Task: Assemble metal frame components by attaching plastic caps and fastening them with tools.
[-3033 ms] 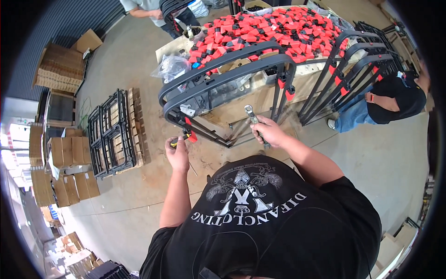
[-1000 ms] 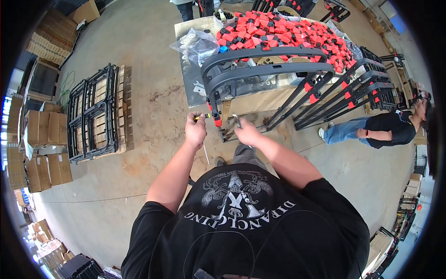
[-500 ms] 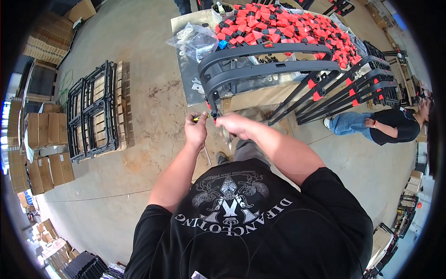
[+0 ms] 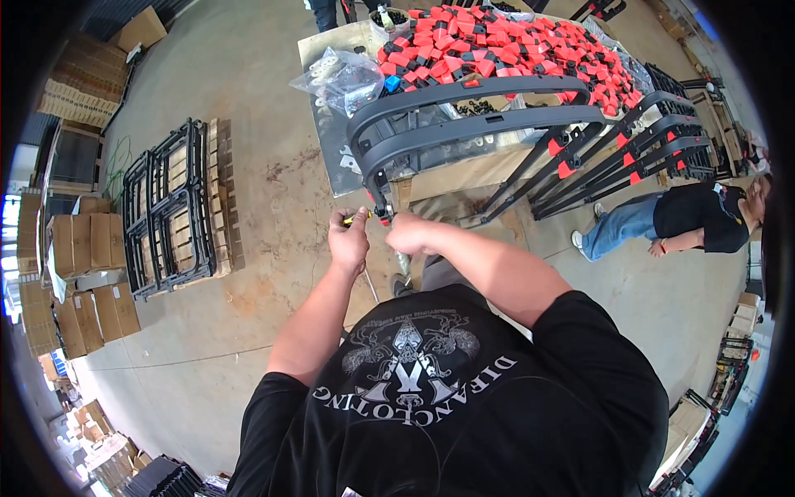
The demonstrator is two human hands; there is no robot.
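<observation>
Grey concrete floor (image 4: 199,406). Left fingers (image 4: 339,219) closed on yellow-handled tool (image 4: 349,221), right fingers (image 4: 397,241) round silvery metal tool (image 4: 404,264), near curved black frame (image 4: 451,130).

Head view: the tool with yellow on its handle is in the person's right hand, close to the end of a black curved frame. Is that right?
Not quite: the head view shows the tool with yellow on its handle in the left hand. It is close to the end of a black curved frame.
</observation>
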